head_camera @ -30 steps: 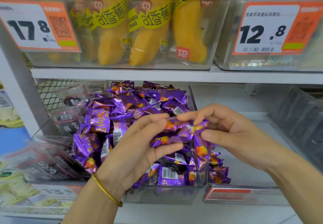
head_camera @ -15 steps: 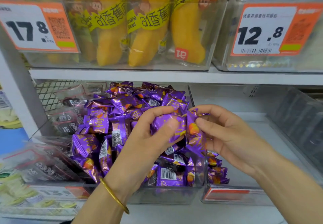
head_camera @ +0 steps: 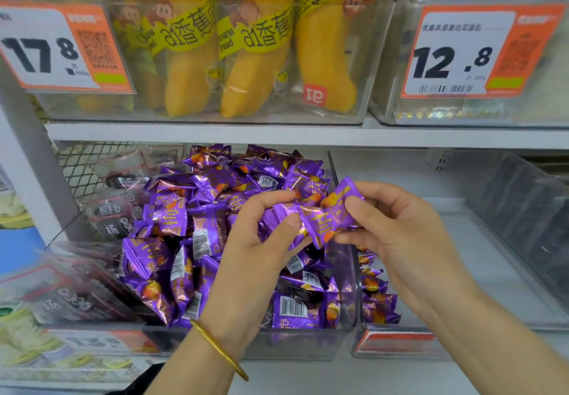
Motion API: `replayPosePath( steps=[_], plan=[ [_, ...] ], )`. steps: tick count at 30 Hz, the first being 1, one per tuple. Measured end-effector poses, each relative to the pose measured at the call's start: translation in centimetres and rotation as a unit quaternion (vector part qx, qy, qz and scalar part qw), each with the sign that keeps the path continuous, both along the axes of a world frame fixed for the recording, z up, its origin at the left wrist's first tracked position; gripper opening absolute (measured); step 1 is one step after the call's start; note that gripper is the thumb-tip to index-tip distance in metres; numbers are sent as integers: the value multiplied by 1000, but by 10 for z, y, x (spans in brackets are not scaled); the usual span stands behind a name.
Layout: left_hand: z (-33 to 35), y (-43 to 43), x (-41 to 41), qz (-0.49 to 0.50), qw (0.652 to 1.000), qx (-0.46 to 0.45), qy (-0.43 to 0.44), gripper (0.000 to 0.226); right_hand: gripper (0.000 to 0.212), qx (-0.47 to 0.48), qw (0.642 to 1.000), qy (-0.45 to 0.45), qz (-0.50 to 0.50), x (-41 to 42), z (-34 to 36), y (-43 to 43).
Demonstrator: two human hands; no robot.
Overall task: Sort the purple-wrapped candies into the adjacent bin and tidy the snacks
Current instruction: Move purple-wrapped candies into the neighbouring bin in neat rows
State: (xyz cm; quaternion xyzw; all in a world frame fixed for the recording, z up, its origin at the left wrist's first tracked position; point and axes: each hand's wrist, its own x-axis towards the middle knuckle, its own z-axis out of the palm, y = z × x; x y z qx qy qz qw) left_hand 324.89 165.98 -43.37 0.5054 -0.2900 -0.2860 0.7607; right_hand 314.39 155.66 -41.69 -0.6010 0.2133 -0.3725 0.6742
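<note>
Head camera: the left hand (head_camera: pixel 261 240) curls round a bunch of shiny purple foil-wrapped candies (head_camera: pixel 278 214), and the right hand (head_camera: pixel 400 231) pinches the outermost candy (head_camera: pixel 331 216) between thumb and fingertips. Both hover over the heaped clear plastic bin (head_camera: pixel 308 347); a few loose candies (head_camera: pixel 375 305) lie in the adjacent clear bin (head_camera: pixel 492 271).

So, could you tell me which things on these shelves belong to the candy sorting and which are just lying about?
In the job: purple candies held between left hand and right hand; full bin of them; adjacent bin on its right, holding a few.
Lying about: banana bread packs; 17.8 price tag; 12.8 price tag; dark-wrapped packets at left.
</note>
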Motion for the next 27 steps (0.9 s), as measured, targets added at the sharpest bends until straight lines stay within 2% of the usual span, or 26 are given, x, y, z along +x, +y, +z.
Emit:
replayPosePath(
  steps=[2, 3, 6, 9, 11, 13, 15, 19, 27],
  plan=[
    [3, 0, 0, -15, 1000, -11, 22, 16, 12, -53, 997, 30, -37, 0, -1, -1],
    [3, 1, 0, -21, 999, -13, 23, 21, 11, -65, 996, 38, -41, 0, -1, -1],
    [0, 1, -1, -25, 999, 9, -46, 44, 6, -85, 995, 40, -12, 0, -2, 0],
    [-2, 2, 2, -27, 996, 15, -81, 46, 8, -118, 991, 57, 4, -1, -5, -4],
    [-1, 3, 4, -45, 994, 19, -103, 41, 26, -133, 988, 69, 47, -5, -4, -14],
    [1, 5, 3, -66, 989, 21, -127, 36, 54, -125, 980, 70, 137, -11, 1, -23],
    [3, 6, 0, -83, 985, 28, -150, 34, 66, -126, 967, 70, 212, -15, 4, -28],
    [4, 5, -5, -91, 977, 43, -187, 35, 48, -132, 962, 71, 228, -17, 4, -26],
    [-3, -8, -5, -34, 981, 5, -192, 56, 38, -180, 963, 67, 190, -17, 3, -19]
  ],
)
